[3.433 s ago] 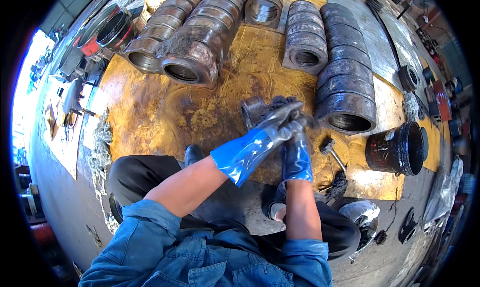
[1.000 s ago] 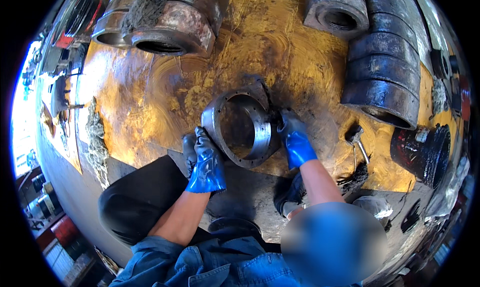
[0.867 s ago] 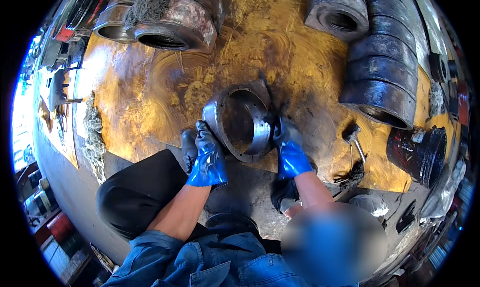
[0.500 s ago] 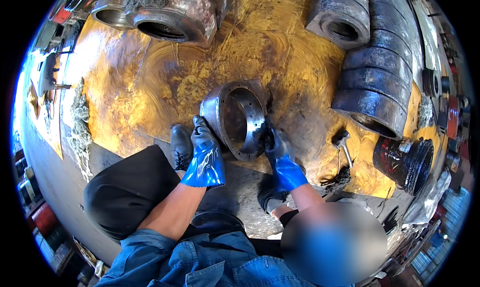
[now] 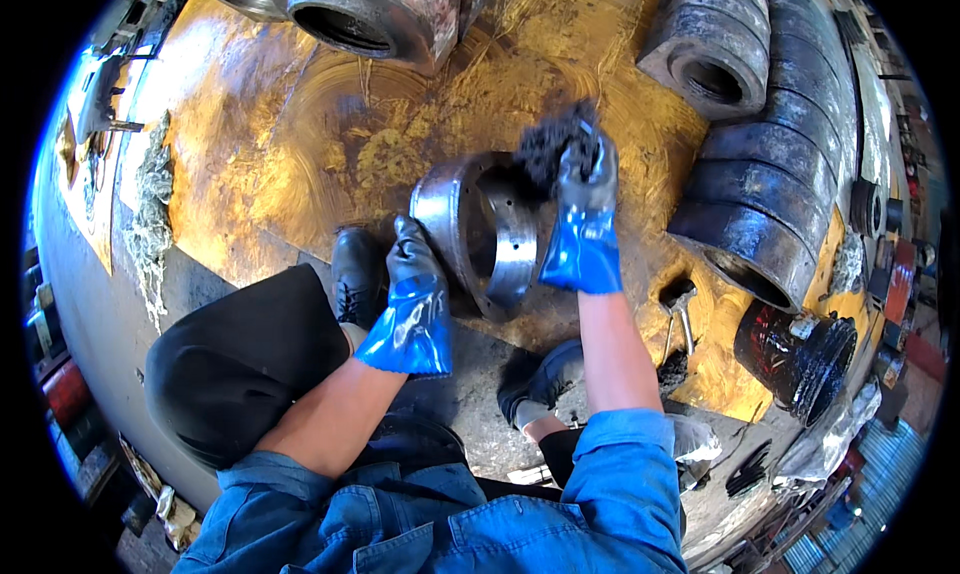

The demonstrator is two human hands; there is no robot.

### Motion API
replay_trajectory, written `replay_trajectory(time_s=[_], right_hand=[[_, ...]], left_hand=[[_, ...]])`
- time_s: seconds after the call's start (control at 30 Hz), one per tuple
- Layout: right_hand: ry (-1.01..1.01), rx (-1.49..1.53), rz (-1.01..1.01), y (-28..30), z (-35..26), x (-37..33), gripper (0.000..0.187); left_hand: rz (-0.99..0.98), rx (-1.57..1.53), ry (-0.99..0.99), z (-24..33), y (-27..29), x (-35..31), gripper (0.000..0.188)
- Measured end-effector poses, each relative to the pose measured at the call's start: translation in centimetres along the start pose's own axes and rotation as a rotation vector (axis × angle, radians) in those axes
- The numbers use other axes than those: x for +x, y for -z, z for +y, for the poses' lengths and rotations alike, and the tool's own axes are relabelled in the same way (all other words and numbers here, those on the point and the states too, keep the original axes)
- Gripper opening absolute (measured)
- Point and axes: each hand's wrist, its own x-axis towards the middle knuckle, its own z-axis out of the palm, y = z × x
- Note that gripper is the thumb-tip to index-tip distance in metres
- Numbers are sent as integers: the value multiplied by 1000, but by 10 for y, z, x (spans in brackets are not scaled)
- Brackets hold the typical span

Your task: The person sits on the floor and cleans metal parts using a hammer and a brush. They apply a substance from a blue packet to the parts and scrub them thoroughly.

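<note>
A heavy metal ring (image 5: 436, 202) with bolt holes around its flange stands tilted on the stained yellow floor in front of me. My left hand (image 5: 412, 254), in a blue and grey rubber glove, grips the ring's near left side. In my right hand (image 5: 587, 179), gloved alike, is a wad of blackened rag (image 5: 543, 154). Fingers close around the wad at the ring's upper right rim. The rag covers part of that rim, and whether it touches the metal is hard to tell.
Large metal cylinders (image 5: 745, 209) lie in a row at the right, with more thick metal housings (image 5: 345, 24) at the far side. A hammer-like tool (image 5: 682, 309) and a black-smeared bucket (image 5: 790, 349) are at the near right. Frayed cloth (image 5: 152, 209) lies at the left.
My right hand has moved up and away, from the ring's lower right side to its upper right rim, and the black rag now shows plainly. My left hand stays at the ring's left side.
</note>
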Motion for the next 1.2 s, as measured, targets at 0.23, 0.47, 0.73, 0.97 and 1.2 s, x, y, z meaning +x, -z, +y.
replay_trajectory(time_s=[0.23,0.47,0.73,0.97,1.2], right_hand=[[451,-360,-191,1,50,-26,36],[-7,-758,-491,68,39,-99,36],[711,-695,-978,38,-78,-37,41],[216,-165,-1186,-36,18,-44,30],[80,-816,-1384,-18,-20,-99,25]], left_hand=[[-8,-43,10,4,10,15,56],[46,9,-92,6,7,11,53],[39,48,-72,24,11,-5,50],[22,100,-203,11,-2,-11,57],[72,247,-300,18,5,-17,49]])
